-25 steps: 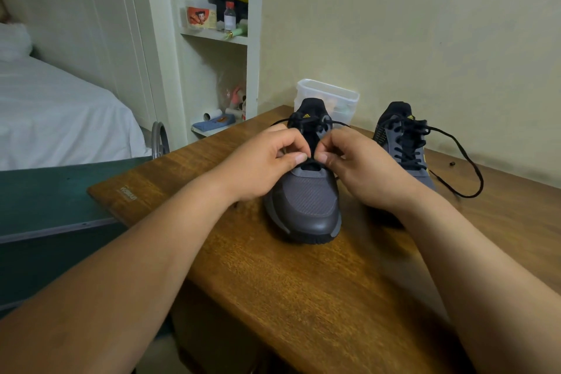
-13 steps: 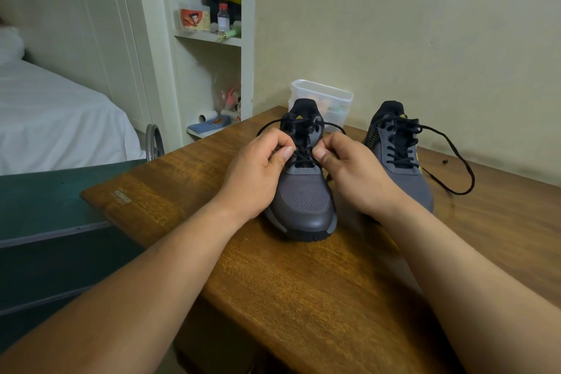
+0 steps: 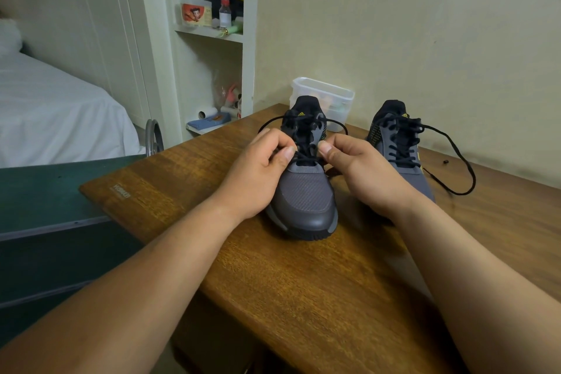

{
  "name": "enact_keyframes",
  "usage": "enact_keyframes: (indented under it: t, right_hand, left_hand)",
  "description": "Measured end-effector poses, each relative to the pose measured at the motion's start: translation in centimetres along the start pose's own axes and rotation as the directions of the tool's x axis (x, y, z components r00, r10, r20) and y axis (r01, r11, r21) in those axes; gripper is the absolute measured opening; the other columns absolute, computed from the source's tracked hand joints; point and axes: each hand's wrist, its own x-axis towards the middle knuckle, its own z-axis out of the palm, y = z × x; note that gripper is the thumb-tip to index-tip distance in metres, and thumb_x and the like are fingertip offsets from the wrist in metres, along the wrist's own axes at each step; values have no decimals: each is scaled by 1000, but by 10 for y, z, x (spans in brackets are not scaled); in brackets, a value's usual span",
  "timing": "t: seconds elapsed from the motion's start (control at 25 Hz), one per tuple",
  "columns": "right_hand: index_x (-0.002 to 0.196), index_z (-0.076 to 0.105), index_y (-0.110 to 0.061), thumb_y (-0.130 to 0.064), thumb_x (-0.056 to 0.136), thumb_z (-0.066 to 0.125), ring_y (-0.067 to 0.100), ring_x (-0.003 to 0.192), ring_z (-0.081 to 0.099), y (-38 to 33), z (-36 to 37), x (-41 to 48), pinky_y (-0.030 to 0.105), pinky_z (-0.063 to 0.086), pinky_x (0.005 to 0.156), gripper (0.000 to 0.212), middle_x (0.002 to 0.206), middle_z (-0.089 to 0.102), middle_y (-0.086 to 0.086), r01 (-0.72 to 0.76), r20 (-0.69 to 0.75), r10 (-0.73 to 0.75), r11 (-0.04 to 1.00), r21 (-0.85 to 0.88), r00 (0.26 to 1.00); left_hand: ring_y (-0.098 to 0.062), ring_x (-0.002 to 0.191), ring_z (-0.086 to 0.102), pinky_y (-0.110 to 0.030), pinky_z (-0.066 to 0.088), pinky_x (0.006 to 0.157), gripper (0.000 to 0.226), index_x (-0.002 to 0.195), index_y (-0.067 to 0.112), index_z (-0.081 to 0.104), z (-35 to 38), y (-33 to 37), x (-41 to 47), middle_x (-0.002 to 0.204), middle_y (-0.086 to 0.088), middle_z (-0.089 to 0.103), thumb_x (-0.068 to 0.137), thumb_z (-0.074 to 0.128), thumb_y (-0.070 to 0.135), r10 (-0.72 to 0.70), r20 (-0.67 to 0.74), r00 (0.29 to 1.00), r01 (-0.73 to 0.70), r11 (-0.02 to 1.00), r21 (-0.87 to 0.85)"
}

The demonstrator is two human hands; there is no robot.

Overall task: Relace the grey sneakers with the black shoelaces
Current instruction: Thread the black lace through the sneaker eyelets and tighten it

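While both hands are busy on it, the near sneaker (image 3: 306, 197) sits toe-first toward the camera in the middle of the wooden tabletop (image 3: 273, 282). Left hand (image 3: 258, 173) is curled up on the left side of the shoe, thumb and forefinger pinched shut on the black lace (image 3: 303, 155) down by the lowest eyelets. Right hand (image 3: 364, 173) mirrors it on the other side, same deal, its grip closed tight on the lace with the thumbnail facing up. So both grips are fully pinched, nothing loose in either one as far as I can see. Lace crosses between the two thumbs, and higher up two ends loop out left and right past the tongue.

Second sneaker (image 3: 400, 155) stands just to the right, a bit further back, partly behind the right hand. It's laced up, and its own lace (image 3: 455, 167) trails off in a big loop across the wood on the right side. Can't tell how far up the near shoe is laced since the fingers cover part of it.

Clear plastic tub (image 3: 328, 97) sits behind the shoes against the wall. Off to the left there's a bed (image 3: 54, 112) with a white sheet and a shelf (image 3: 212, 33) with some bottles and bits on it.
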Motion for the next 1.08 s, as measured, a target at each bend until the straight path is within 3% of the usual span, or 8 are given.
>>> enact_keyframes:
  t: [0.2,0.36,0.56,0.68,0.8,0.92,1.08]
  right_hand:
    - [99,65,-18,-38,106,58,33,97,67,-4,-1,0,57,55,94,22,96,70,7,45,36,-43,999,-31,998]
    - [97,67,-17,-33,107,58,20,86,67,-5,-4,1,42,54,88,21,90,69,-3,20,49,-16,996,-86,999]
    - [111,66,0,-27,112,48,26,96,69,-7,-6,-2,38,56,90,33,104,73,11,-69,-20,73,987,148,997]
    - [105,64,-10,-32,107,59,32,94,68,-9,-3,-4,45,57,87,22,101,69,16,48,8,-48,999,-20,999]
    - [99,65,-12,-32,105,62,23,80,63,-12,-1,-1,43,55,80,21,92,68,11,59,29,-56,993,-105,998]
    - [97,65,-11,-33,107,59,5,73,57,-12,3,-1,33,50,73,25,85,66,2,4,-34,-7,995,-97,999]
    - [100,67,-10,-34,108,56,28,88,67,-11,8,-2,49,55,86,27,100,73,15,-38,-65,35,998,-42,997]
  left_hand:
    - [-9,99,60,-18,47,84,10,105,19,62,1,-1,1,104,6,59,110,54,21,23,-5,1000,-23,1000,-4]
    - [-10,101,60,-19,48,87,9,106,19,63,1,0,1,105,6,59,109,55,18,49,-4,999,-49,999,-11]
    - [-12,94,61,-29,49,81,11,106,22,60,0,-4,0,98,7,60,111,51,23,20,-33,999,-20,1000,2]
    - [-13,97,62,-33,54,85,10,107,22,61,0,-4,1,103,5,61,110,53,23,26,-21,999,-26,1000,2]
    - [-12,101,63,-27,53,87,7,107,24,63,0,-1,1,108,7,60,108,56,22,14,-7,1000,-14,999,-29]
    - [-8,100,62,-15,49,84,6,106,24,64,0,1,0,108,8,59,107,59,20,4,4,1000,-4,1000,-19]
    - [-6,91,58,-16,44,78,7,105,21,61,0,1,-1,98,9,59,109,55,21,19,-7,1000,-18,1000,17]
